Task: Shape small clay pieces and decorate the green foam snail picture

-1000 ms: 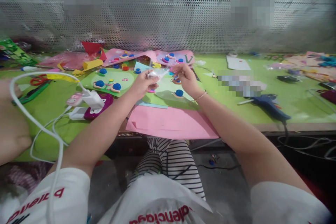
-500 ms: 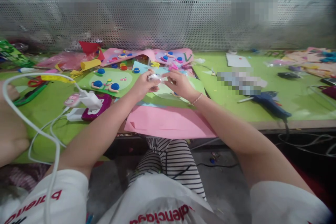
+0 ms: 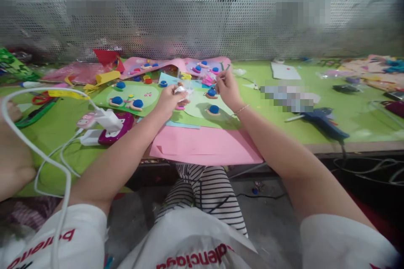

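My left hand (image 3: 171, 100) is closed on a small white, partly clear plastic wrapper (image 3: 183, 92) above the middle of the green sheet. To its right, my right hand (image 3: 227, 89) is raised with thumb and fingers pinched together; what it holds, if anything, is too small to make out. Under and beside my hands lies a green sheet (image 3: 200, 112) bearing blue and beige snail shapes. One blue snail (image 3: 213, 109) sits below my right hand, another (image 3: 211, 92) just left of it. A pink sheet (image 3: 208, 145) lies at the table's front edge.
A purple power socket (image 3: 121, 131) with white plugs and cables lies left of my left forearm. Green scissors (image 3: 38, 113) and another person's arm (image 3: 14, 159) are at far left. A dark blue glue gun (image 3: 325, 124) rests on the right. Behind stands a perforated metal panel (image 3: 202, 12).
My right hand has moved away from my left hand, up and to the right, uncovering two blue snails. My left hand stays in about the same place with the wrapper.
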Tool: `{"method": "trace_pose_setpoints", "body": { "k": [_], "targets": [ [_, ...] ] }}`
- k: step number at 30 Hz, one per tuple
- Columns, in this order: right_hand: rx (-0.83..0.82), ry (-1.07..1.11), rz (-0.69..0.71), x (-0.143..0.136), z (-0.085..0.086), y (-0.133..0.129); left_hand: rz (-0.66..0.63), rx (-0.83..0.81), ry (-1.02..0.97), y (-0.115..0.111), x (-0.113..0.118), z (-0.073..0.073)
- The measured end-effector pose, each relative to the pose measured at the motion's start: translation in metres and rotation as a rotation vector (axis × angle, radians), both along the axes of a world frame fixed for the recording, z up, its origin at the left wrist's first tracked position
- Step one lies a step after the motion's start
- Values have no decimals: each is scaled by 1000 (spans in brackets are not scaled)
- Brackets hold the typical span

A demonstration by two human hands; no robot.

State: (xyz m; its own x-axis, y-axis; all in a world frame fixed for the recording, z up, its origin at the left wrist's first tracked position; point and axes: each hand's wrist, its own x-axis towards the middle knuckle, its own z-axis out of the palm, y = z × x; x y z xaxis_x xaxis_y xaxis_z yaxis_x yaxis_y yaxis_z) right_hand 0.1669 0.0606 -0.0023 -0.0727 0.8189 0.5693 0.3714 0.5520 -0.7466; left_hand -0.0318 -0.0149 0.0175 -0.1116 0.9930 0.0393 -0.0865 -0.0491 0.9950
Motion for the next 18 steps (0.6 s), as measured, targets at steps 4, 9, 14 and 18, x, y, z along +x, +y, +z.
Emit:
{"method": "trace_pose_setpoints", "body": {
  "k": [4, 9, 14, 18],
  "targets": [
    [-61, 118, 94, 5, 7, -2, 17, 19, -42, -1, 0, 5],
    [-109, -51, 438, -6, 14, -32, 2, 26, -26, -2, 1, 4],
    [-95, -185, 485, -15, 16, -50, -44, 43, -34, -2, 0, 2],
    [-100, -216, 459, -17, 17, -51, -49, 49, -32, -2, 0, 2]
  ]
}}
